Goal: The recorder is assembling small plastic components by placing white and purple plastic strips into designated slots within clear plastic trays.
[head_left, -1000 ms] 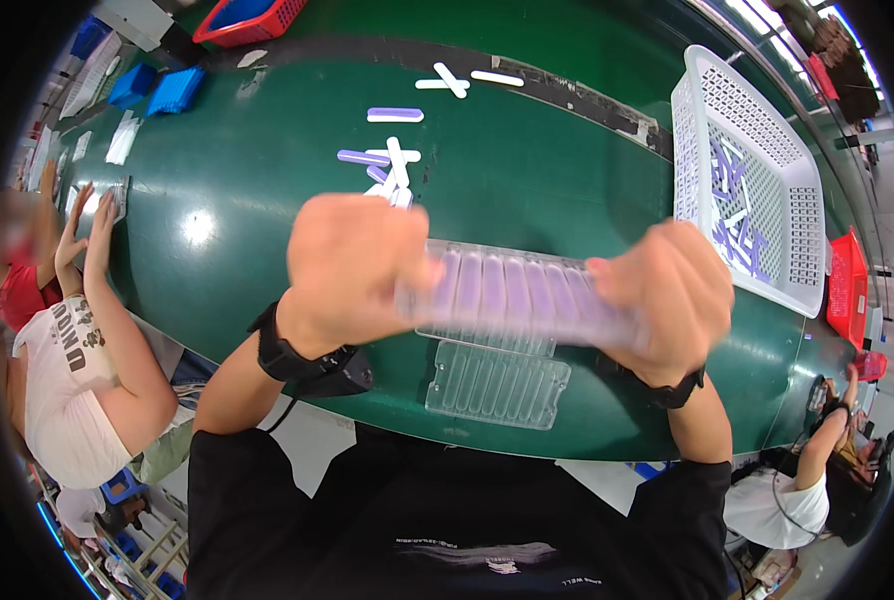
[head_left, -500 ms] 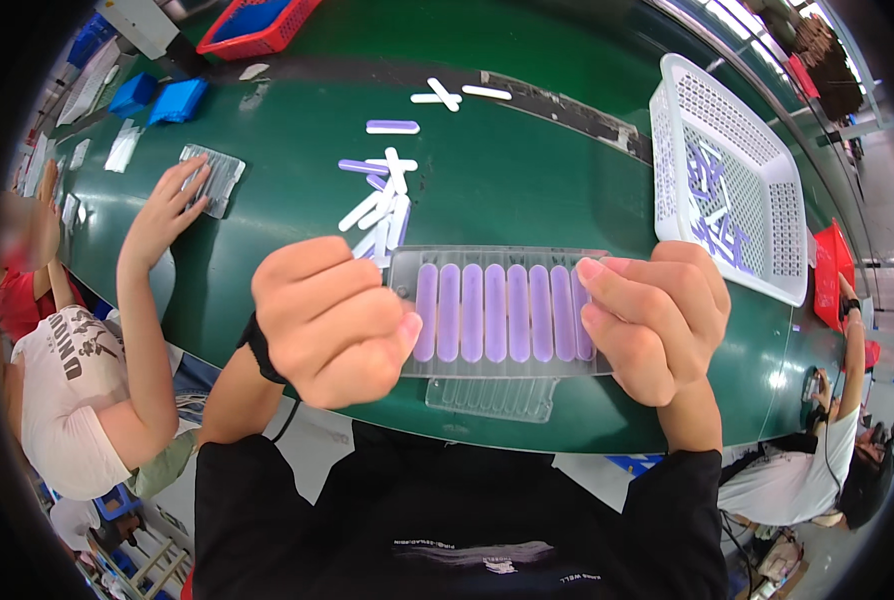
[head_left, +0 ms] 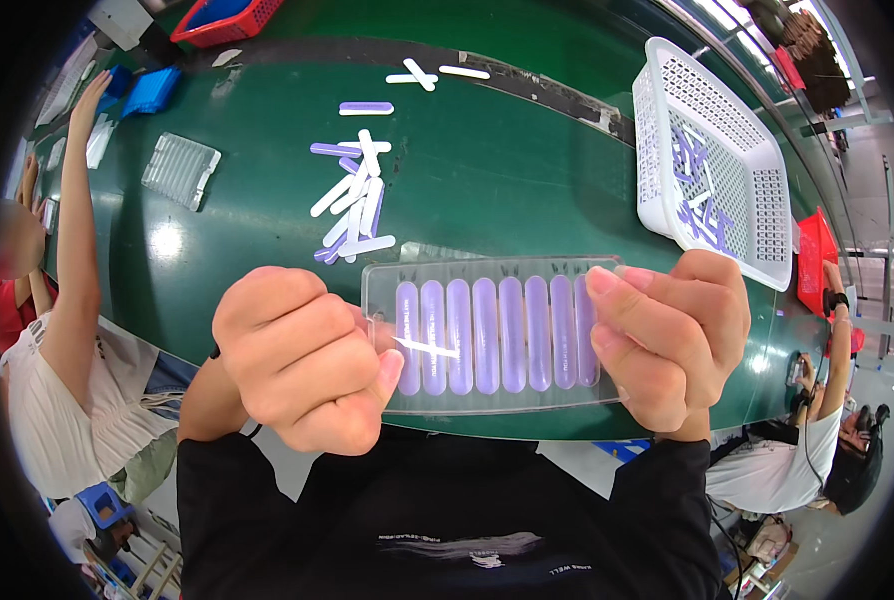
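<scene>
Between my two hands is a clear plastic tray [head_left: 497, 404] with a row of several slim purple strips [head_left: 485, 337], round-ended like nail files. My left hand [head_left: 302, 360] is closed on its left end, thumb on the edge. At the right end my right hand [head_left: 672, 340] pinches it with thumb and fingers, over part of the last strip. Glare crosses the strips at the left. Beyond the tray lies a loose pile of white and purple strips [head_left: 352, 200] on the green table [head_left: 507, 160]. Another clear plastic piece [head_left: 437, 251] shows partly behind the tray's upper edge.
A white basket [head_left: 775, 200] holding more strips stands at the right, with a red basket [head_left: 812, 240] beyond it. At the left are an unheld clear tray [head_left: 182, 170], blue boxes [head_left: 154, 92] and a co-worker's outstretched arm [head_left: 79, 200]. Another person sits at the right.
The tray has come lower and closer, tilting so that glare falls on it. At the left, the co-worker's hand has left the other clear tray and reached farther away. My grip stays.
</scene>
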